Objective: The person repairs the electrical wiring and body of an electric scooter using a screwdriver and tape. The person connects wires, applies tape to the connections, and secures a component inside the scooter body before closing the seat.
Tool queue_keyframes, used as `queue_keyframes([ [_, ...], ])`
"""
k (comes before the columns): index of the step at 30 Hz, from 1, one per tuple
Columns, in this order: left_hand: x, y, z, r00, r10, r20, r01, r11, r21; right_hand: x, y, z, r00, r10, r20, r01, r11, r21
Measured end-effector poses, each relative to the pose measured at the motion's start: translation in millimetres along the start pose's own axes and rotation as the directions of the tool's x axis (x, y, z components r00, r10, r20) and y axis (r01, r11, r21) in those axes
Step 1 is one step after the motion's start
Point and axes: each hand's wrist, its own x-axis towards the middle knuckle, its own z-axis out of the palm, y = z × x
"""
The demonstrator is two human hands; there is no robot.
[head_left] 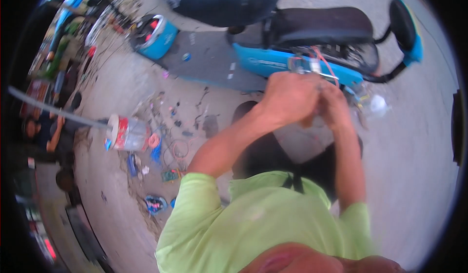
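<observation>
Both my hands meet at the open side of a blue electric scooter, beside a silver boxy part with thin red wires. My left hand has its fingers curled at that part; what exactly it grips is hidden behind the hand. My right hand is closed just to the right of and below my left, touching or almost touching it, and its held item cannot be made out. Above the wiring lies the scooter's long black seat, with a second black seat further left.
A blue bucket stands on the grey footboard. Left on the concrete floor are a red-banded container with a long grey bar at it, a green board, cables and small scattered parts. Another person is at the far left.
</observation>
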Motion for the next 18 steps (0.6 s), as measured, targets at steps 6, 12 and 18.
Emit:
queue_keyframes([
  [6, 7.2, 7.1, -19.7, 0.96, 0.212, 0.182, -0.256, 0.928, 0.269, 2.1, 10.7, 2.2, 0.994, -0.017, -0.108, 0.011, 0.998, -0.059],
  [12, -17.3, -5.5, -17.0, 0.982, 0.189, -0.02, -0.186, 0.977, 0.104, 7.4, -3.7, -4.1, 0.989, 0.142, 0.035, -0.141, 0.99, -0.014],
  [18, -27.5, -20.8, -9.9, 0.997, -0.004, 0.08, 0.007, 0.999, -0.04, 19.3, 12.4, -16.9, 0.991, 0.128, 0.038, -0.124, 0.988, -0.088],
])
